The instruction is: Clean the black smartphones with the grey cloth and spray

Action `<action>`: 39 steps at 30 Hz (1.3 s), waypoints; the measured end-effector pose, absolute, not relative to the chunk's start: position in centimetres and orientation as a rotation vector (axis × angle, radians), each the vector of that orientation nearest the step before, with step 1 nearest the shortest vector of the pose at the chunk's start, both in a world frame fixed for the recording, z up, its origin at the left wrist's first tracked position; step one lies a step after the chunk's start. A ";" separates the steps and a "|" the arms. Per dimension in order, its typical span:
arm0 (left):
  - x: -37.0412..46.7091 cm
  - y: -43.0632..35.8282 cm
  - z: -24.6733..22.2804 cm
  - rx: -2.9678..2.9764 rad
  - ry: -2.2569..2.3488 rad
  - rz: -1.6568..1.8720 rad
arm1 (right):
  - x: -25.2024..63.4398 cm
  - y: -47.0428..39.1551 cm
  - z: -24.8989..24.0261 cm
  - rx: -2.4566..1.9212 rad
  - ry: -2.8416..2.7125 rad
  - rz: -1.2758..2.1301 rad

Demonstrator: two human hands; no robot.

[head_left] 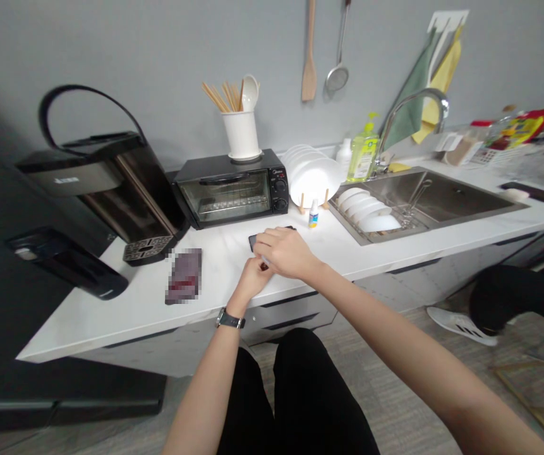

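Over the counter's front part, my two hands meet. My left hand (251,279), with a dark watch (230,318) on its wrist, is closed low beneath the other. My right hand (287,251) lies across the top of it, fingers curled. A small brown and whitish bit (265,265) shows between them; the hands cover most of it and its kind is unclear. Just behind the hands is a dark flat object (253,242), partly hidden by them. A small white bottle (314,215) with a blue and yellow label stands upright farther back to the right.
A blurred-out flat object (184,276) and black flask (67,262) lie left, before a water dispenser (129,183). Behind are a toaster oven (234,193) and plates (316,180). Rightward is the sink (465,196) with bowls (366,212). Another person's leg (513,294) is at right.
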State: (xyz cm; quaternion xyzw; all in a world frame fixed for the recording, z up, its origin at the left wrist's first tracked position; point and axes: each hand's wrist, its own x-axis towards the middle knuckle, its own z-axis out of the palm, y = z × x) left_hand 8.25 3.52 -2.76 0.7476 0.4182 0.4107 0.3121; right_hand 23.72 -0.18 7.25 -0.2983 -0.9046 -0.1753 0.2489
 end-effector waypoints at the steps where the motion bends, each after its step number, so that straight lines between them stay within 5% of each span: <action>1: 8.1 3.4 -2.8 1.987 1.094 1.074 | 24.4 -0.3 6.2 -0.827 -2.406 -0.424; 10: 7.7 1.5 -2.6 2.434 1.189 0.861 | 29.1 -1.6 -3.3 -1.256 -1.934 -0.058; 23: 3.6 0.9 -1.8 2.263 1.212 0.752 | 30.3 -3.0 -3.5 -1.501 -1.889 -0.091; 32: 3.3 0.9 -2.6 2.228 1.285 0.775 | 19.2 -5.6 -3.1 -1.205 -2.212 0.071; 39: 3.5 0.7 -2.6 2.233 1.251 0.825 | 28.8 -6.4 -3.2 -1.339 -2.213 0.019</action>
